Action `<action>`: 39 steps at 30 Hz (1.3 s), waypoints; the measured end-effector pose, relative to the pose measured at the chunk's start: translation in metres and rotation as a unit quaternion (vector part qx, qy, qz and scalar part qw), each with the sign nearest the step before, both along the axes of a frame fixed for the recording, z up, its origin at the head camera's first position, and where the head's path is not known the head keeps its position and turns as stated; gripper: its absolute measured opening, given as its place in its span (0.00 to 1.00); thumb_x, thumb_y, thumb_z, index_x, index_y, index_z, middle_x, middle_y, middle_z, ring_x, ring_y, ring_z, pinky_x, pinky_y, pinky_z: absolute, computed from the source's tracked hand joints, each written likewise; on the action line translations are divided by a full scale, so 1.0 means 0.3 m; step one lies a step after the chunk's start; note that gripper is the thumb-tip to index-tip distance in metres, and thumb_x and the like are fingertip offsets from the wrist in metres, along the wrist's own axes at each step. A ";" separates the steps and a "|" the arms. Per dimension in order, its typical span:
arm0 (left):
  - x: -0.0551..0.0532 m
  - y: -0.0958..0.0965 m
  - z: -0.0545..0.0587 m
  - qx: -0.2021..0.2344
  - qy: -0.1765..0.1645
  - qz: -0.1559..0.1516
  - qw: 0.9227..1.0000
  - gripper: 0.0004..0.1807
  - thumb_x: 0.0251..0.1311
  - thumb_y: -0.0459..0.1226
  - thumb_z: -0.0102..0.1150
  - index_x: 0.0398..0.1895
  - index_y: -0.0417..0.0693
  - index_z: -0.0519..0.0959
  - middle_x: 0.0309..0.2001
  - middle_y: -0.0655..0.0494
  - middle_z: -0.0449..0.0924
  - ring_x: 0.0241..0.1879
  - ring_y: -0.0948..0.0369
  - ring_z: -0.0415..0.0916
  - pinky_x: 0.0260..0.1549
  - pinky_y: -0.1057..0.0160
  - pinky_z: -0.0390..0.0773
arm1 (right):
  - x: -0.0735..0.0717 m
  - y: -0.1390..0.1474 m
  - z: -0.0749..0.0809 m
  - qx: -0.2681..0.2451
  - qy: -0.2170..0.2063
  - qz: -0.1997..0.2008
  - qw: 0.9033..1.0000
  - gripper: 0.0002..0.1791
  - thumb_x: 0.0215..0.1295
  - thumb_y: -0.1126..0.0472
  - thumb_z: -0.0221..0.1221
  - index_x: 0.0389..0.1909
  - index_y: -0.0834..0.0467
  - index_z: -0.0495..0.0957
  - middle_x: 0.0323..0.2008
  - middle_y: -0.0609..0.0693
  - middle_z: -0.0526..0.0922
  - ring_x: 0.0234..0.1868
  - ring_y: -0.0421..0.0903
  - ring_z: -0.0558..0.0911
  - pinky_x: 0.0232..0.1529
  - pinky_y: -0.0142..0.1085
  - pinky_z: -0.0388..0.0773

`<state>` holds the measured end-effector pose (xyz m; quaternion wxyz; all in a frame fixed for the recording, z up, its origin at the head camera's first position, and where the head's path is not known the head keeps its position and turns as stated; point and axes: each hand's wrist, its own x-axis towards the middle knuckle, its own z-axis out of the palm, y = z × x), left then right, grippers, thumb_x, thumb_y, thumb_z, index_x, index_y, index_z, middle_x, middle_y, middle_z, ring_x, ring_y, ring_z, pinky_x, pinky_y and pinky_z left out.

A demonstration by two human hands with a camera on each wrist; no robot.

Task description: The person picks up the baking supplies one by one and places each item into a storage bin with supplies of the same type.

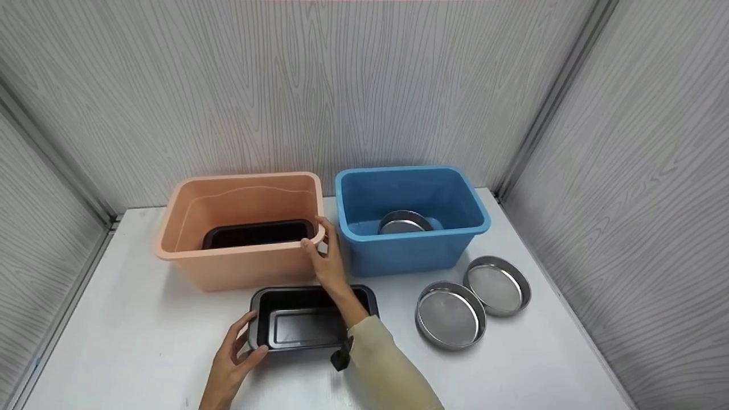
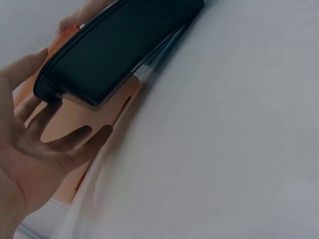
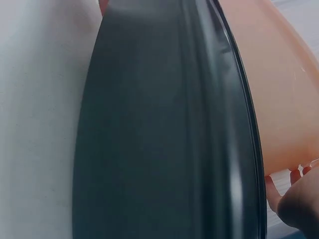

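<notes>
A black loaf pan [image 1: 304, 329] stands in front of a peach plastic bin [image 1: 239, 266]. My left hand [image 1: 229, 364] pinches the pan's left end, thumb at the near corner and fingers along the side; the left wrist view shows that end of the pan [image 2: 114, 55] between thumb and fingers. Reaching across the pan, my right hand [image 1: 329, 266] grips the bin's front right corner at the rim, thumb outside in front. Inside the peach bin lies another dark loaf pan [image 1: 259, 233]. My right forearm covers part of the front pan's right end.
Right of the peach bin stands a blue bin [image 1: 407, 255] with a round metal pan [image 1: 403, 225] inside. Two more round pans, one nearer [image 1: 450, 318] and one farther [image 1: 497, 287], lie on the white table [image 1: 136, 336] at the right. Panelled walls enclose the back and sides.
</notes>
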<state>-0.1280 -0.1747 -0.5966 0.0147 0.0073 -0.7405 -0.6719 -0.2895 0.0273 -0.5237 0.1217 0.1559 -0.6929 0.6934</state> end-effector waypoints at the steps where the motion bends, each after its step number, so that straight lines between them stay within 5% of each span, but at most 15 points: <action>1: -0.001 -0.001 0.001 0.010 0.003 0.000 1.000 0.38 0.70 0.34 0.65 0.79 0.56 0.62 0.79 0.51 0.55 0.75 0.38 0.59 0.54 0.71 0.78 | -0.001 -0.001 0.001 -0.001 0.000 0.000 1.000 0.31 0.76 0.64 0.58 0.77 0.57 0.62 0.76 0.59 0.63 0.69 0.57 0.68 0.64 0.51 0.73; 7: -0.007 -0.003 0.003 0.061 0.013 0.015 0.998 0.39 0.68 0.27 0.64 0.80 0.52 0.61 0.78 0.54 0.53 0.72 0.40 0.61 0.53 0.69 0.81 | -0.003 -0.003 0.007 -0.004 -0.001 0.003 1.000 0.31 0.76 0.64 0.58 0.77 0.57 0.62 0.77 0.59 0.63 0.70 0.56 0.67 0.65 0.51 0.73; 15: -0.005 -0.006 0.007 0.013 -0.002 0.037 0.999 0.38 0.68 0.33 0.67 0.78 0.55 0.63 0.78 0.56 0.56 0.73 0.59 0.58 0.54 0.73 0.78 | 0.001 -0.006 0.011 -0.005 0.011 0.005 1.000 0.31 0.76 0.65 0.57 0.77 0.58 0.62 0.77 0.62 0.61 0.72 0.58 0.66 0.68 0.57 0.70; 22: -0.001 -0.014 0.018 0.002 -0.014 0.037 0.999 0.37 0.68 0.38 0.69 0.78 0.58 0.65 0.79 0.51 0.56 0.67 0.37 0.69 0.50 0.70 0.81 | -0.029 -0.012 -0.028 -0.005 0.015 0.008 1.000 0.32 0.76 0.64 0.57 0.77 0.59 0.61 0.78 0.64 0.58 0.74 0.60 0.63 0.70 0.62 0.65; 26: 0.000 -0.022 0.024 0.001 -0.023 0.030 0.999 0.38 0.67 0.38 0.69 0.78 0.59 0.63 0.79 0.52 0.55 0.73 0.40 0.62 0.53 0.71 0.79 | -0.069 -0.017 -0.083 -0.002 0.012 -0.003 1.000 0.33 0.75 0.63 0.58 0.77 0.55 0.60 0.79 0.57 0.60 0.73 0.63 0.63 0.69 0.60 0.66; 32: 0.009 -0.028 0.032 -0.018 -0.041 0.033 0.998 0.39 0.68 0.41 0.69 0.79 0.59 0.61 0.78 0.60 0.56 0.79 0.56 0.50 0.68 0.55 0.70 | -0.083 -0.013 -0.105 -0.008 0.006 -0.002 1.000 0.32 0.75 0.58 0.60 0.77 0.50 0.62 0.78 0.50 0.61 0.72 0.66 0.64 0.66 0.54 0.71; 39: 0.017 -0.034 0.036 -0.013 -0.034 0.055 0.998 0.38 0.69 0.39 0.68 0.79 0.56 0.62 0.77 0.61 0.58 0.77 0.61 0.52 0.58 0.78 0.66 | -0.077 -0.015 -0.107 -0.012 -0.013 0.004 1.000 0.34 0.76 0.59 0.59 0.78 0.50 0.61 0.78 0.51 0.61 0.70 0.57 0.68 0.60 0.55 0.76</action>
